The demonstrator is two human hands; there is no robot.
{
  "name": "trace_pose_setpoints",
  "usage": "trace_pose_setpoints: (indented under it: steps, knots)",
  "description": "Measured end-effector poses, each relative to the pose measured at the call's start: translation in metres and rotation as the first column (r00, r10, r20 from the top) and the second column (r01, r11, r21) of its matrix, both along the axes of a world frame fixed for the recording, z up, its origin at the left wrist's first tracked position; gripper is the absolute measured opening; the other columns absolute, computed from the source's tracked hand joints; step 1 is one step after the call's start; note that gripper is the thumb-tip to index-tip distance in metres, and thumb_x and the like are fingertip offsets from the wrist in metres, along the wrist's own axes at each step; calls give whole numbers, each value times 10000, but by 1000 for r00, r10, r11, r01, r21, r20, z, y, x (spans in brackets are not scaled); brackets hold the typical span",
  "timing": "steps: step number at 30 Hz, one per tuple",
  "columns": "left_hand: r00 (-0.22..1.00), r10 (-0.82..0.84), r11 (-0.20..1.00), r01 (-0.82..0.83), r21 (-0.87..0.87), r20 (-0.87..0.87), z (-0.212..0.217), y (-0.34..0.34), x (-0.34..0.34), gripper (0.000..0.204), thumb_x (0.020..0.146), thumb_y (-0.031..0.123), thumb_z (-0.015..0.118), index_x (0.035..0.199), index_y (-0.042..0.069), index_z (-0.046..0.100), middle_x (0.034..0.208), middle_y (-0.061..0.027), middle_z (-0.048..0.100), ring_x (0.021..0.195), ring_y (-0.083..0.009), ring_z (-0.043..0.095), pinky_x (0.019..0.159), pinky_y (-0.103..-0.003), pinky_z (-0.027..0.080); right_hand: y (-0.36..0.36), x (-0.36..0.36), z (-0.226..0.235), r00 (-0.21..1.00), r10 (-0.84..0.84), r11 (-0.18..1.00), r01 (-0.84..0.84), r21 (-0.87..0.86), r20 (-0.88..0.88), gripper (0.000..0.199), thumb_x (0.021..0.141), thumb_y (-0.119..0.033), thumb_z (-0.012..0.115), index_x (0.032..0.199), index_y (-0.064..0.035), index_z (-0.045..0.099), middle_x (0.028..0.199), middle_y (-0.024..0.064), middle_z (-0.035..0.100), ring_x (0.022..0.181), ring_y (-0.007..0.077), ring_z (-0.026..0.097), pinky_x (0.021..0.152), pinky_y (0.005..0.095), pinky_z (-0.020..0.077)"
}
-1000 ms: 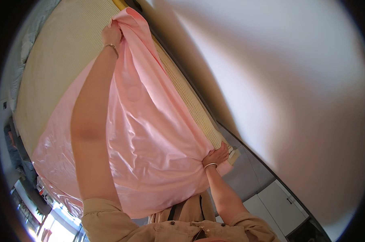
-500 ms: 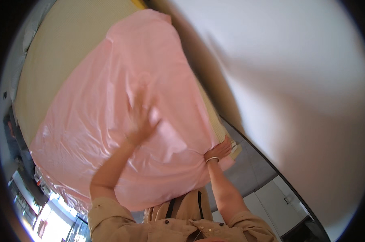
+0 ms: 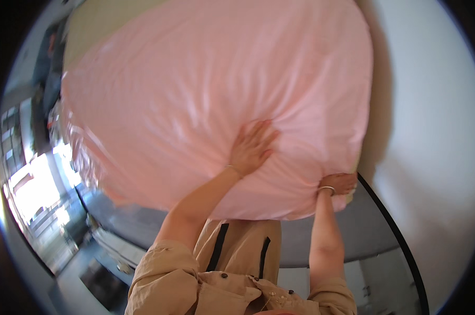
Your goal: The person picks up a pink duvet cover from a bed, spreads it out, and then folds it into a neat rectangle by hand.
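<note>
A glossy pink sheet point(image 3: 195, 73) covers most of a beige mattress point(image 3: 98, 26), which shows bare at the far left. My left hand point(image 3: 252, 148) lies flat on the sheet near the middle, fingers spread, pressing creases into it. At the near right corner, my right hand point(image 3: 340, 184), with a bangle at the wrist, is closed over the sheet's edge. Folds in the cloth run toward that hand. Its fingertips are partly hidden around the corner.
A white wall point(image 3: 431, 121) rises along the right side of the mattress. Below the near edge shows a grey surface point(image 3: 295, 244) with a dark curved rim point(image 3: 400, 231). Bright glazing point(image 3: 35, 189) stands at the left, and a dark rectangular object point(image 3: 103, 283) lies low on the left.
My left hand has come down from a blurred sweep and now rests on the sheet. The view has turned, and the pink cloth's far right side lies smoother, covering the mattress edge there.
</note>
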State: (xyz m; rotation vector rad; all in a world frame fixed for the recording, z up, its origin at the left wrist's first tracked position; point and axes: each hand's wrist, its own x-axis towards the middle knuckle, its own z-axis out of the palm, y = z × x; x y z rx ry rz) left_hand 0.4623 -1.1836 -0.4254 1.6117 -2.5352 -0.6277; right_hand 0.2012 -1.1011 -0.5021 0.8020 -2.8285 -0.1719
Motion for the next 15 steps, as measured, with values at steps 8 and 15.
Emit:
trace_pose_setpoints:
  steps: [8,15]
  knots:
    - [959,255,943,-275,189,124,21,239,131,521,799,281,487,1287,217,316,1367,-25,234,1258,-206,212,1001,-465,169,3,21,12,986,-101,993,92,69,131,353,837,-301,359,1093,-77,454,1034,129,531,940,291,510,803,414,376]
    - [767,624,671,-624,400,151,40,432,250,501,785,241,501,1249,126,352,1327,-110,276,1222,-247,266,1000,-431,206,70,48,44,660,744,651,-680,-338,107,413,831,-246,375,1180,-32,428,1168,188,466,1076,314,452,880,390,381]
